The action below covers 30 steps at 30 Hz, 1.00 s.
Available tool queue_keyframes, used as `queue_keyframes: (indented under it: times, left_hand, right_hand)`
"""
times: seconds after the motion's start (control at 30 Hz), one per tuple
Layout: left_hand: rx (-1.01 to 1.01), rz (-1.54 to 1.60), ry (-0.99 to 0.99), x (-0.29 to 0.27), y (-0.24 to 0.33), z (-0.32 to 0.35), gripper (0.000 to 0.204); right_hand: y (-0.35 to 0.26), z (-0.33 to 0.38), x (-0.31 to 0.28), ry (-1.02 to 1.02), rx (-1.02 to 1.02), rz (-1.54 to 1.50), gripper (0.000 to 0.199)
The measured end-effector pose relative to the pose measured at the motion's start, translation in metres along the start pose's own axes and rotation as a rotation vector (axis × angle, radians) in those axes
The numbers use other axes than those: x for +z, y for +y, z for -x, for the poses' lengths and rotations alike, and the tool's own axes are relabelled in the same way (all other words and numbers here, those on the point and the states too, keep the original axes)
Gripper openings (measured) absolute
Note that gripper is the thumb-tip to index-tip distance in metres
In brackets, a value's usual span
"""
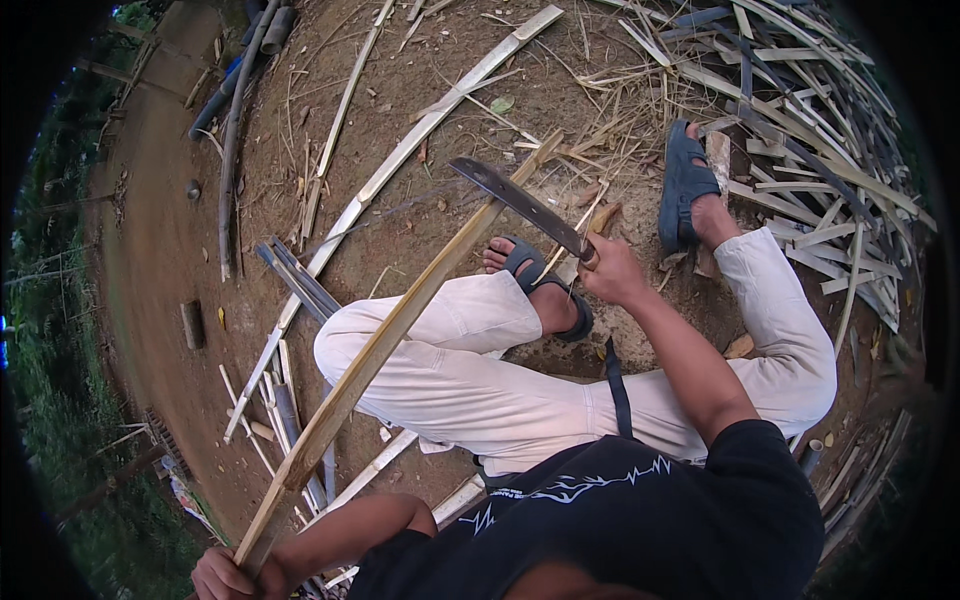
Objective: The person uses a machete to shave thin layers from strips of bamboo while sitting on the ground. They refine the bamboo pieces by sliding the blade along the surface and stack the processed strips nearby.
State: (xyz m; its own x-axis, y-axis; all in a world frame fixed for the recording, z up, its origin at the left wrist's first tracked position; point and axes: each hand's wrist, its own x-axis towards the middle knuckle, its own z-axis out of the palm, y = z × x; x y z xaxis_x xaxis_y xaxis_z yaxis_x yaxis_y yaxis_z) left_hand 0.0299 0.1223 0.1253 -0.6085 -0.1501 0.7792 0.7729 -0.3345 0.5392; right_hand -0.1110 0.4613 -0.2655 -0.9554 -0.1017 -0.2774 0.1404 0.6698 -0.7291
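Observation:
My left hand, at the lower left, is closed around the near end of a long split bamboo strip. The strip slants up across my left knee, its far end above the ground in front of me. In my right hand is the wooden handle of a machete, gripped with closed fingers. The dark, broad blade lies across the strip near its far end and points to the upper left. Whether its edge is cutting into the bamboo cannot be made out.
A large heap of split bamboo lies at the upper right, beside my sandaled right foot. A long pale strip stretches over the dirt ahead. Dark poles lie farther left, near a short bamboo piece. Shavings litter the ground.

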Motion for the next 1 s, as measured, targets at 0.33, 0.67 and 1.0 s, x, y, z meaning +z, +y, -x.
queue_keyframes:
  times: [0.33,0.67,1.0]
  left_hand:
    - [0.019,-0.057,0.105,-0.011,0.016,0.011,0.030]
    - [0.060,0.003,-0.048,-0.011,0.010,-0.022,0.028]
    - [-0.176,0.023,-0.166,0.053,-0.046,-0.165,0.028]
  right_hand:
    - [0.000,-0.008,-0.020,-0.032,-0.200,0.070,0.016]
    - [0.098,-0.004,0.039,0.214,0.273,-0.028,0.035]
    - [-0.093,-0.007,-0.029,0.320,-0.565,0.042,0.090]
